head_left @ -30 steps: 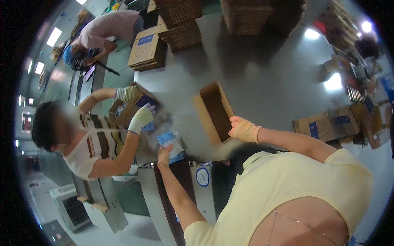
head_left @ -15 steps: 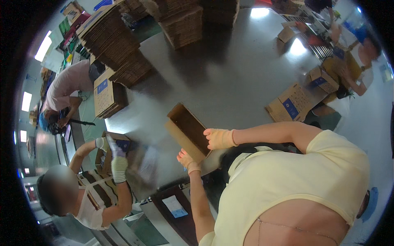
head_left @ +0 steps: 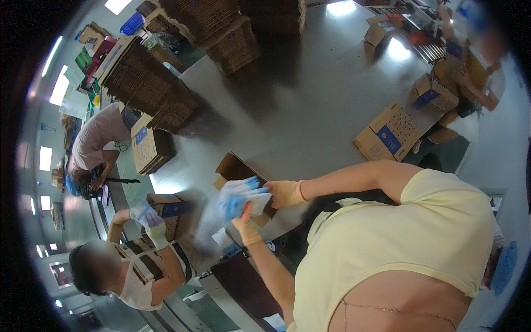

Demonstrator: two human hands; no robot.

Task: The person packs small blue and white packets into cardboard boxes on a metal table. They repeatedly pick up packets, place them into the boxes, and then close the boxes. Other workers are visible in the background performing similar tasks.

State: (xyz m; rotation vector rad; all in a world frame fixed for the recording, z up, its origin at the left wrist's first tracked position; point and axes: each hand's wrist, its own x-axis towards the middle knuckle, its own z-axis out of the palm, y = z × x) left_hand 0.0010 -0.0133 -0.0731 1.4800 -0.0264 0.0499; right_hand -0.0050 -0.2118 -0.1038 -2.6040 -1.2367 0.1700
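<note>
My left hand and my right hand, both in yellowish gloves, meet on a blurred blue and white packet. Each hand grips it, the left from below and the right from its right side. The packet hangs just over an open brown cardboard box that stands on the grey table. The inside of the box is dark and partly hidden by the packet.
A co-worker at lower left, in pale gloves, handles another brown box. A second person bends over at the left beside a box. Stacks of flat cardboard stand behind. Printed boxes and another person are at the right.
My right hand has left the box's rim and joined my left hand on the packet, which has risen over the box. The view has swung, shifting the co-worker toward the lower left.
</note>
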